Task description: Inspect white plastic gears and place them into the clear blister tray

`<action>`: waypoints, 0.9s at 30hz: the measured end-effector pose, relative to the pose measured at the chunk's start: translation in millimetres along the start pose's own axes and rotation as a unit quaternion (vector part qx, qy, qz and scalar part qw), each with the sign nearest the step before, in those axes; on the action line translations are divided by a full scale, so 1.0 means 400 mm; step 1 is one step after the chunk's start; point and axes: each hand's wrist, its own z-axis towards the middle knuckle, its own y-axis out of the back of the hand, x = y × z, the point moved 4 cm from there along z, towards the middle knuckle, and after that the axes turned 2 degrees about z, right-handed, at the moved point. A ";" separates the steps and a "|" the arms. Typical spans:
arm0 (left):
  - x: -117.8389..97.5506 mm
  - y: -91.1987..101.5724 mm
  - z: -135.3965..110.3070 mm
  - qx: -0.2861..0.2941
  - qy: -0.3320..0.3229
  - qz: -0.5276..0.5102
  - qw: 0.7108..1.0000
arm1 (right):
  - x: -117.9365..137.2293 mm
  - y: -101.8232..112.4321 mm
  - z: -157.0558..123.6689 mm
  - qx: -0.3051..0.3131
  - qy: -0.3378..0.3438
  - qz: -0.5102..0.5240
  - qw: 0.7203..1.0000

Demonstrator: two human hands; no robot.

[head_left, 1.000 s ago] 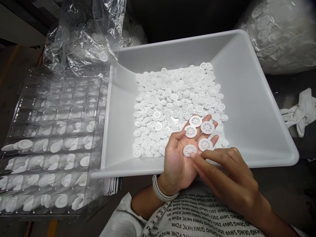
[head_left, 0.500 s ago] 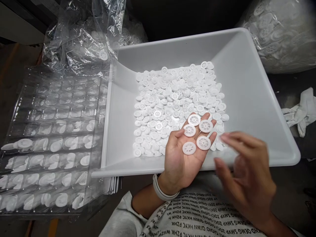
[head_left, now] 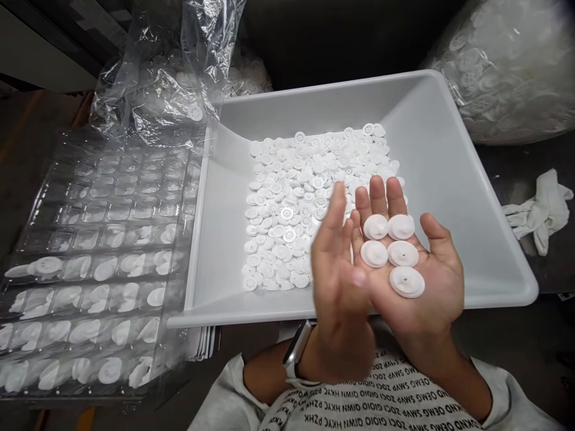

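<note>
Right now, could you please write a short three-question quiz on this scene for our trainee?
1. How many white plastic discs lie on the palm of the right hand?
2. True or false: the white-banded watch is on the wrist of the left hand.
3. Where is the heap of discs? A) in the white tray; B) in the clear blister tray; C) on the crumpled white cloth.

Key: 1. Five. 2. True. 3. A.

Rows of black capital letters on the person's white shirt [head_left: 372,401], at the near edge and upside down in this view, read OEMG SWVP ZOCI GIOIO GIWN HKYC PZHK, repeating line after line.
</note>
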 end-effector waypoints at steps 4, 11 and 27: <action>0.022 0.038 0.004 0.098 -0.084 -0.006 0.992 | 0.001 -0.002 -0.001 0.019 0.004 0.118 0.993; 0.065 0.045 0.023 0.064 0.060 -0.043 0.995 | -0.025 -0.002 -0.008 -0.025 -0.025 0.184 0.982; 0.072 0.021 0.015 0.000 0.175 -0.145 0.974 | 0.023 -0.038 -0.062 -0.014 0.284 -0.356 0.890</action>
